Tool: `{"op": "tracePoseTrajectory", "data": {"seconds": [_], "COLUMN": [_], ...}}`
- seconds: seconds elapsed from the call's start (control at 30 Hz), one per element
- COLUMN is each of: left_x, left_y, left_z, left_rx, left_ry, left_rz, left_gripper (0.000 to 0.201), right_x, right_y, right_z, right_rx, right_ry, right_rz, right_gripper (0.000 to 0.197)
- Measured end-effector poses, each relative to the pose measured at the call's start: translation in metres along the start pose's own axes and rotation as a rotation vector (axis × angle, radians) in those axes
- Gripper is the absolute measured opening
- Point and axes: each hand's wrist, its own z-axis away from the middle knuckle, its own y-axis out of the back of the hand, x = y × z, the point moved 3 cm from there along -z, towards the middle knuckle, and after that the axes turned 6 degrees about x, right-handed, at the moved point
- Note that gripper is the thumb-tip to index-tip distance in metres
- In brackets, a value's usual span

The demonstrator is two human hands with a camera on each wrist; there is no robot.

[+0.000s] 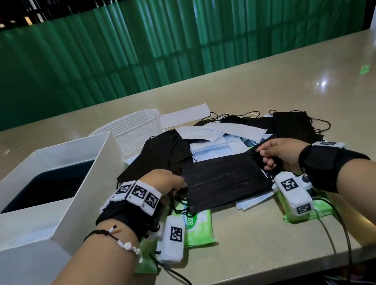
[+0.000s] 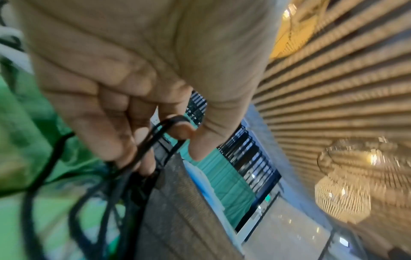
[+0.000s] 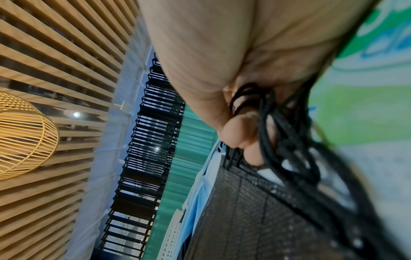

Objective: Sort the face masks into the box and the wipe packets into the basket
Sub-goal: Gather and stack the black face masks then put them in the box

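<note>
— Between the fingers of both hands, what is held?
— A black mask, pinched at each end by its loops. To the left, white box and basket are seen; bare desk nearer.

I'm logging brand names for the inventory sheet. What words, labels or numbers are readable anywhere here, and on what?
"ure": the end of a white brand word on the green wipe packet near the left hand; its start is hidden.
Smaller print beside it: too blurred to read.
Second green wipe packet under the right wrist: no readable text.
Square coded markers on the wrist bands: patterns only, no letters.
Box, basket, black face mask: none.
</note>
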Motion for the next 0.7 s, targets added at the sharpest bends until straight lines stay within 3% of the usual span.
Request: {"op": "tracePoseTrajectory", "data": {"seconds": [0.1,0.3,0.7], "left_x": [0.001,-0.002,-0.009], "left_y": [0.001,-0.009,-0.013], "left_z": [0.0,0.005,0.006], "left_rx": [-0.055,-0.053,-0.103], "left_ry": [0.009,-0.066,-0.066], "left_rz": [0.164,-0.058,-0.102], "left_gripper": [0.019,0.038,0.015], "right_x": [0.0,0.001,0.002], "right_y": [0.0,0.0,0.0], "right_z": [-0.001,-0.003,-0.006], "right_rx": [0.0,0.001,-0.006], "right_ry": [-0.005,-0.001,0.013], "right_rz": [-0.003,0.013,0.02], "right_gripper": [0.018,0.017,0.019]}}
